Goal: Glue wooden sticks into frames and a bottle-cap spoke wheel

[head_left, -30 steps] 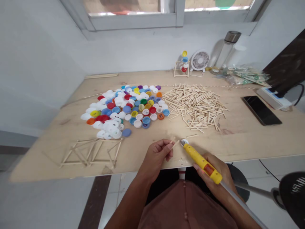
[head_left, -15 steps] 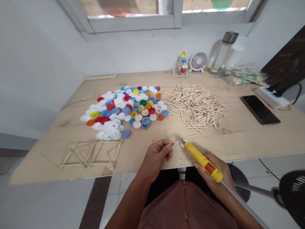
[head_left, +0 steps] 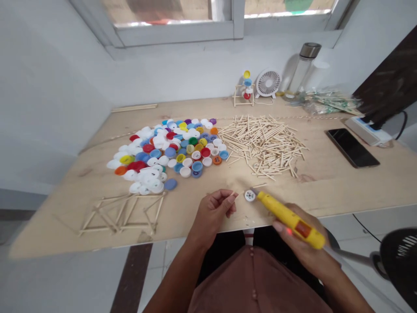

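Taking the heap of short wooden sticks (head_left: pixel 265 145) as the landmark, both hands are on its near side, toward the person. The left hand (head_left: pixel 216 209), in front of the heap and a little to its left, has its grip pinched on one thin stick (head_left: pixel 236 195), thumb against fingertips. The right hand (head_left: pixel 306 243), in front of the heap and to its right, has its grip wrapped around a yellow glue gun (head_left: pixel 285 214), whose nozzle points back toward the heap's near left side. By that nozzle a white disc (head_left: pixel 249 195) with dark marks rests on the table (head_left: pixel 208 184), in front of the heap; whether they touch I cannot tell. Left of the heap spread the coloured bottle caps (head_left: pixel 170 152); farther left and nearer lie stick frames (head_left: pixel 138 225). A phone (head_left: pixel 352 148) lies to its right.
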`<state>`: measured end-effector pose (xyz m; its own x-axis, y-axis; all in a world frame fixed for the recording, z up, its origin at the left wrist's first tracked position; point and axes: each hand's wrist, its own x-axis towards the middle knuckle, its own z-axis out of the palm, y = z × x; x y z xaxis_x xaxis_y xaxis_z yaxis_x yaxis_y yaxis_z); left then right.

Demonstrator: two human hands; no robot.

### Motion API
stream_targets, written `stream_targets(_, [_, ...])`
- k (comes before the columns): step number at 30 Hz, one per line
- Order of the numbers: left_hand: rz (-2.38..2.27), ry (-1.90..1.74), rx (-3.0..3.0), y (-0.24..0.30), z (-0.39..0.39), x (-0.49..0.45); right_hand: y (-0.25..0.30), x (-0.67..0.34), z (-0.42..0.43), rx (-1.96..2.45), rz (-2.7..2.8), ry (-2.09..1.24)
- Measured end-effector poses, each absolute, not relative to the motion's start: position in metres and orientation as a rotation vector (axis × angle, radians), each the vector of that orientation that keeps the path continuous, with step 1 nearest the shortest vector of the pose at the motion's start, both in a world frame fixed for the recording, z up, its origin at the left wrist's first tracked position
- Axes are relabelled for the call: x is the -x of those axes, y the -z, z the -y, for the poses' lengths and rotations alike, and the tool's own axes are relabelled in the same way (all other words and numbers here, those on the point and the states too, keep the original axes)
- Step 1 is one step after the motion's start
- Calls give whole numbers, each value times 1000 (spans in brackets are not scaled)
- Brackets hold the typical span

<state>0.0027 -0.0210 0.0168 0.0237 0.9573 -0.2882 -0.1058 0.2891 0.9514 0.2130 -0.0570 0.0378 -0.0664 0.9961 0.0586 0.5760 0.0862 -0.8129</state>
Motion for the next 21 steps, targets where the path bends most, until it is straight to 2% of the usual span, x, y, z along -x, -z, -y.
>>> stream_targets(5, [-1404, -998, -1363, -11, 18, 1, -51, -229, 54, 1516, 1534, -668])
stream_targets(10, [-1454, -939, -1790, 2, 16, 3, -25, -235, 47, 1583, 1511, -802])
stream_targets(21, [-1432, -856, -1983, 10, 12, 9, 1, -235, 44, 1578, 1380, -981])
